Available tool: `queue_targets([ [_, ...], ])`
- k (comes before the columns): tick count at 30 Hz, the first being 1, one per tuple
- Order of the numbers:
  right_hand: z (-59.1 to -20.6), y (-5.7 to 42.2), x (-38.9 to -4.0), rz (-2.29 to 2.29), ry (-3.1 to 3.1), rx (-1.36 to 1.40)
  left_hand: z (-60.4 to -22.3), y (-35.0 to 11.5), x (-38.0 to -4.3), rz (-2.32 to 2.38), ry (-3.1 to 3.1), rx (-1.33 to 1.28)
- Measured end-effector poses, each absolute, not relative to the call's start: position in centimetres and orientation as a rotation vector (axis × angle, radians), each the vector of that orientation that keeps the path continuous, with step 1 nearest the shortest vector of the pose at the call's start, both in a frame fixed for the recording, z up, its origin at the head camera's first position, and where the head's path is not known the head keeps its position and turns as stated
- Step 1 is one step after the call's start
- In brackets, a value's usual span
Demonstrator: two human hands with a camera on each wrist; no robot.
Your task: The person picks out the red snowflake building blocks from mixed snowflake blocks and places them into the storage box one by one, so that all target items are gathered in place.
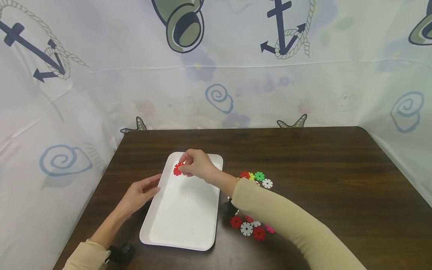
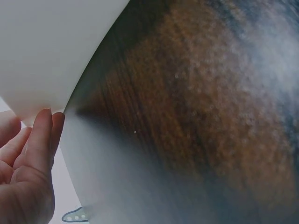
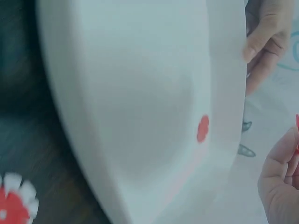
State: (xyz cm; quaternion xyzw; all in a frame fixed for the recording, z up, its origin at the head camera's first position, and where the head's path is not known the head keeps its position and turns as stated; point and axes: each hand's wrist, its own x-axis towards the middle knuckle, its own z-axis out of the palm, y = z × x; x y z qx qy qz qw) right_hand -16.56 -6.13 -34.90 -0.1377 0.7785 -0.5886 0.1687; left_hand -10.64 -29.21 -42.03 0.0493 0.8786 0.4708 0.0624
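Observation:
My right hand (image 1: 199, 165) is over the far left corner of a white rectangular tray (image 1: 183, 217), pinching a red notched plastic disc (image 3: 297, 133) between thumb and fingers. Only a sliver of that disc shows at the edge of the right wrist view. Another red disc (image 3: 203, 128) lies inside the tray near its side wall. On the tray's left side, my left hand (image 1: 140, 193) touches the outer rim with its fingertips. Those fingers (image 2: 39, 140) look nearly straight in the left wrist view.
Right of the tray, partly hidden by my right forearm, lie several loose notched discs, among them a green disc (image 1: 259, 176), a white disc (image 1: 246, 228) and a red disc (image 1: 259, 233). Everything stands on a dark wooden table (image 1: 320, 165), with patterned cloth (image 1: 236, 93) behind it.

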Motion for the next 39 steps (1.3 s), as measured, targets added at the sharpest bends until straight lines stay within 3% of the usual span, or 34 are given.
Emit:
queue_targets([
  [17,-38.1,-11.0,-17.3,-1.716,2.102,0.09,-41.6,-29.1,-10.8,1.445,2.631,0.174],
  [39,-41.2,-12.3,-16.3,-1.24,2.566,-0.241,-41.7,-29.6,-10.7,1.453,2.618,0.174],
])
